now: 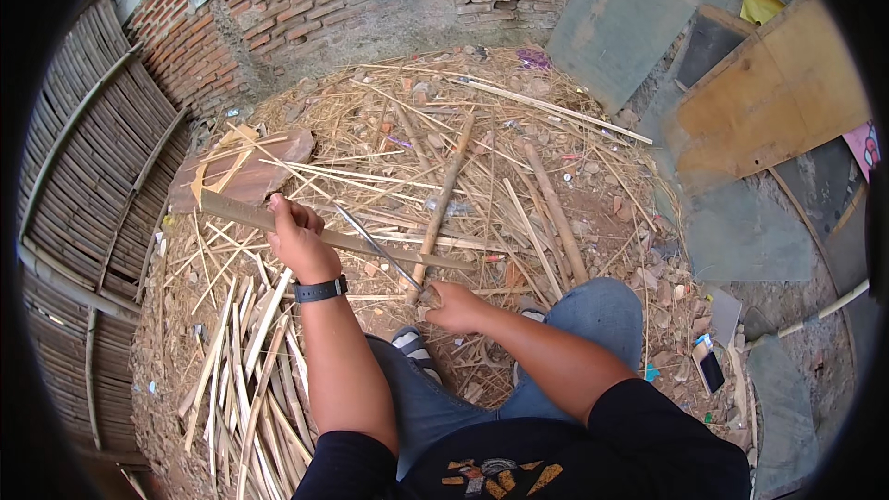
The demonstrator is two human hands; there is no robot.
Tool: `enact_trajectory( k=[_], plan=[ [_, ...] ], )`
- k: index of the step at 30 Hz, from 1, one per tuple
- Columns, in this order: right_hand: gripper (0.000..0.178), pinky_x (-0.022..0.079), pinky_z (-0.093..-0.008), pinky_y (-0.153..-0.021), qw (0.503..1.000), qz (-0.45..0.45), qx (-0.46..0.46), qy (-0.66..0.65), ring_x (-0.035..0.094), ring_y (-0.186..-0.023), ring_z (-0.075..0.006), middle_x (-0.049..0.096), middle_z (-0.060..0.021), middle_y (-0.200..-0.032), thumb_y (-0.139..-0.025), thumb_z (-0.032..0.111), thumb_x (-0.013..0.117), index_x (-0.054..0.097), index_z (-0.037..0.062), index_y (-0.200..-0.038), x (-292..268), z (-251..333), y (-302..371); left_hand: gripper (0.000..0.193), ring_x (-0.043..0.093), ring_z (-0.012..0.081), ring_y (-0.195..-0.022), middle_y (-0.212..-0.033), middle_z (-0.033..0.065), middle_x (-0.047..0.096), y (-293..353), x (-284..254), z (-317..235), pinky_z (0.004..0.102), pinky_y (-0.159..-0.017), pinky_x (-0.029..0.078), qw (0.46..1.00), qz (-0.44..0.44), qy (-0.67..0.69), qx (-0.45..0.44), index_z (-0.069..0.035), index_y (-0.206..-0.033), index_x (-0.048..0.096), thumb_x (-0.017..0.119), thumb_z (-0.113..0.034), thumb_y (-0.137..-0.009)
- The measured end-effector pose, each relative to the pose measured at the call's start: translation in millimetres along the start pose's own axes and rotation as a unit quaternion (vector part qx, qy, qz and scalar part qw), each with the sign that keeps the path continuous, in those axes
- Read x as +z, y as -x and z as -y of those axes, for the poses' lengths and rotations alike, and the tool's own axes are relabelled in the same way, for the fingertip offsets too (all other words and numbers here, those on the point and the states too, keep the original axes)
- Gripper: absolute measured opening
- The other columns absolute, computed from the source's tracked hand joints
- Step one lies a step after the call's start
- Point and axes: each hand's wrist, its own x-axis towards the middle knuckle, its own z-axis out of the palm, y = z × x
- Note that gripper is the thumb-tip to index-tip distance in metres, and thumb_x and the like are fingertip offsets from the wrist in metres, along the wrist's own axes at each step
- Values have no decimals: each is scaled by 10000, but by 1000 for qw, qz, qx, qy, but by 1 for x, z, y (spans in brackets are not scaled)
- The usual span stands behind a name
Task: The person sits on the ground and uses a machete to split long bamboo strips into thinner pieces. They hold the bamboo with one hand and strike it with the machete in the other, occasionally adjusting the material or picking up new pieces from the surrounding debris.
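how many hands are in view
2: left hand, left of centre, gripping a flat wooden strip; right hand, lower, near the centre, holding a bladed tool.

A long, flat, pale-brown wooden strip (344, 241), broader at its left end, slants across the scene, its right end nearer. A slim, gray metal blade (380, 247) crosses it, tip pointing far left, handle near right; whether the two touch cannot be told.
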Motion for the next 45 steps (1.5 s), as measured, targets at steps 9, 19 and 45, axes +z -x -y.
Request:
enact_trajectory(
  k=[9,19,45],
  plan=[
    [488,509,-425,-877,1000,-7,-7,-2,644,-1004,-404,663,-265,-1069,-772,232,688,598,-3,-1190,3,-2,-2,340,275,71,-492,-605,-49,312,-2,-3,1,254,-466,216,1000,6,6,10,-152,-739,405,595,-284,-988],
    [504,509,-431,-882,999,-14,-30,14,642,-1016,-403,662,-268,-1064,-771,245,688,590,-1,-1199,6,-14,-9,365,282,71,-492,-592,-49,308,1,1,-3,252,-468,217,1000,-6,3,-1,-152,-711,399,598,-285,-986],
    [516,523,-431,-831,996,50,61,-33,664,-951,-391,670,-273,-996,-779,226,683,560,-25,-1213,-2,3,-2,281,291,62,-494,-608,-56,350,-2,-4,1,242,-466,215,1000,-1,13,-3,-149,-785,452,618,-276,-973]
  ],
)
